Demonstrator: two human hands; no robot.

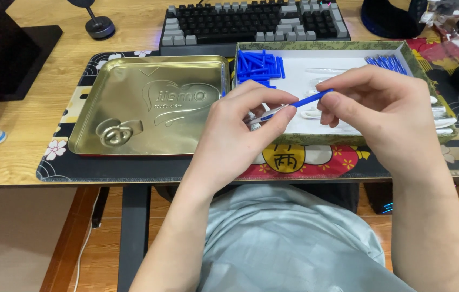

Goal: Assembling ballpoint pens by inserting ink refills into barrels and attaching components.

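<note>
Blue and slim, the pen (294, 104) is held between both hands above the near rim of the shallow box (348, 139). Going from left: the left hand (240, 124) pinches the clear, lower end with thumb and fingers closed on it; the right hand (386, 105) grips the blue upper end between fingertips. Its long axis runs from about 8 o'clock up to 2 o'clock, the blue end pointing toward 2. Both hands touch it, neither nearer.
</note>
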